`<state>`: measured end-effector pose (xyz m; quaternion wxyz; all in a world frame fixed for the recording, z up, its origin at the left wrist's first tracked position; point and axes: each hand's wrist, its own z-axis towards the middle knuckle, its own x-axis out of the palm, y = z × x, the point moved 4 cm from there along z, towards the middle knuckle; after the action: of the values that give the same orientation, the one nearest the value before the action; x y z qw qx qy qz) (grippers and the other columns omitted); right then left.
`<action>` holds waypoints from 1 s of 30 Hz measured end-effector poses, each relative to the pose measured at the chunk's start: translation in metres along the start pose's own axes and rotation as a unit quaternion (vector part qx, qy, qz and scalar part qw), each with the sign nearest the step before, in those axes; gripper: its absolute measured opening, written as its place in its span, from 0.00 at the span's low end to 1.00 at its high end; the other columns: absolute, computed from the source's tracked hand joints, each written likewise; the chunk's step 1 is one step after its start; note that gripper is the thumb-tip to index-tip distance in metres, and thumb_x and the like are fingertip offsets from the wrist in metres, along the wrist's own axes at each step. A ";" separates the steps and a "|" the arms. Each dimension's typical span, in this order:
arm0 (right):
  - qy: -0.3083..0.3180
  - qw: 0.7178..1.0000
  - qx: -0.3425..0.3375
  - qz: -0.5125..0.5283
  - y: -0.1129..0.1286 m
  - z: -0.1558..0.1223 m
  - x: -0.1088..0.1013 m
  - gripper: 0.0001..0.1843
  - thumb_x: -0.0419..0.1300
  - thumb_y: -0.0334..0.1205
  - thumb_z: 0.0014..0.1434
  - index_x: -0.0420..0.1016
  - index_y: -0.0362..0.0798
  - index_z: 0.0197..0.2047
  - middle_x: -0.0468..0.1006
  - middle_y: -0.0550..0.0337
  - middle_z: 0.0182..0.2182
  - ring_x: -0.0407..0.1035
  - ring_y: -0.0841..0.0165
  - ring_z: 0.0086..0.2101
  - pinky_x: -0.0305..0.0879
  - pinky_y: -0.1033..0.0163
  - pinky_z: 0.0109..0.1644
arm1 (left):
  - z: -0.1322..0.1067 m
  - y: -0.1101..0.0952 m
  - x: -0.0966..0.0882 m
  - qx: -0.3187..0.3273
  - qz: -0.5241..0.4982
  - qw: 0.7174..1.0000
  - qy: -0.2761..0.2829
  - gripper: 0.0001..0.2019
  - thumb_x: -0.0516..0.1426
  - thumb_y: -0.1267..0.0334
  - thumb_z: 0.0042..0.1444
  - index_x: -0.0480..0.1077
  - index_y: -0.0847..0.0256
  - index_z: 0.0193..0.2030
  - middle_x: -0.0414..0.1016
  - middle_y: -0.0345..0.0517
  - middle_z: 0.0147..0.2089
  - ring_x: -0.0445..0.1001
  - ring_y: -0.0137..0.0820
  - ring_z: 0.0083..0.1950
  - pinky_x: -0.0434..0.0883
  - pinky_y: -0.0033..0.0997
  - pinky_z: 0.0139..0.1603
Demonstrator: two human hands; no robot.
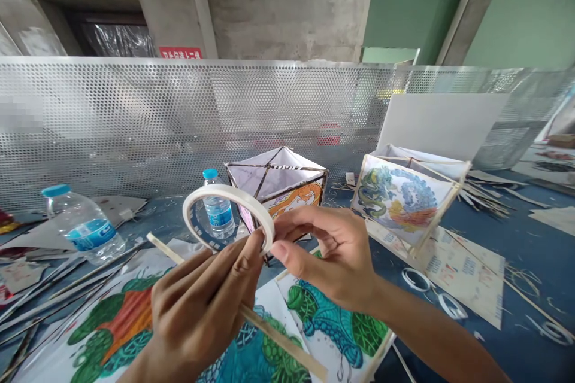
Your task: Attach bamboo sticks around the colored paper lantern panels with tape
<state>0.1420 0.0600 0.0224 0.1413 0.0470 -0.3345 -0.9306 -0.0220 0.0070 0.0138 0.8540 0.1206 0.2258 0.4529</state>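
- Head view: the left hand is closed round a tape roll and a bamboo stick, raised above the worktop. The right hand pinches the roll's rim.
- Risk, I judge — the stick slipping from that shared grip.
- Counted: two water bottles, two paper lanterns — one roll held.

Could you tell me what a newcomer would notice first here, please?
A white tape ring at centre, pinched between left hand and right hand; a stick runs under the left. Behind it stand two painted lanterns, and bright green painted sheets lie beneath the hands.
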 end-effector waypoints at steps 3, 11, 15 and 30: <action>-0.012 1.000 0.007 0.002 0.001 0.000 0.000 0.11 0.70 0.26 0.52 0.85 0.45 0.39 0.85 0.61 0.31 0.79 0.73 0.30 0.77 0.73 0.36 | 0.001 -0.001 0.002 0.006 0.001 1.000 0.005 0.11 0.69 0.82 0.53 0.78 0.73 0.42 0.86 0.57 0.38 0.83 0.32 0.33 0.75 0.35 0.38; -0.052 0.997 -0.029 -0.050 0.005 -0.005 0.005 0.07 0.71 0.29 0.55 0.85 0.44 0.39 0.86 0.60 0.30 0.81 0.74 0.29 0.79 0.76 0.38 | 0.001 -0.001 0.001 0.048 0.029 0.998 -0.024 0.10 0.68 0.81 0.54 0.77 0.74 0.42 0.86 0.56 0.34 0.83 0.33 0.30 0.75 0.36 0.35; -0.078 0.993 -0.040 -0.074 0.008 -0.007 0.007 0.07 0.72 0.29 0.55 0.85 0.46 0.38 0.87 0.62 0.31 0.82 0.74 0.29 0.79 0.78 0.38 | 0.000 -0.001 -0.001 0.066 0.059 0.996 -0.019 0.13 0.70 0.80 0.51 0.77 0.71 0.42 0.86 0.52 0.34 0.83 0.33 0.29 0.76 0.34 0.35; -0.079 0.984 -0.123 -0.102 0.008 -0.010 0.008 0.08 0.71 0.32 0.59 0.83 0.53 0.41 0.88 0.63 0.36 0.82 0.69 0.30 0.83 0.64 0.38 | -0.007 0.003 0.000 0.032 0.021 0.998 -0.039 0.17 0.70 0.82 0.48 0.79 0.65 0.44 0.87 0.48 0.36 0.83 0.33 0.30 0.79 0.32 0.34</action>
<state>0.1379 0.0459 0.0198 0.0234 -0.0109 -0.2209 -0.9750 -0.0276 0.0086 0.0085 0.8483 0.1702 0.2036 0.4582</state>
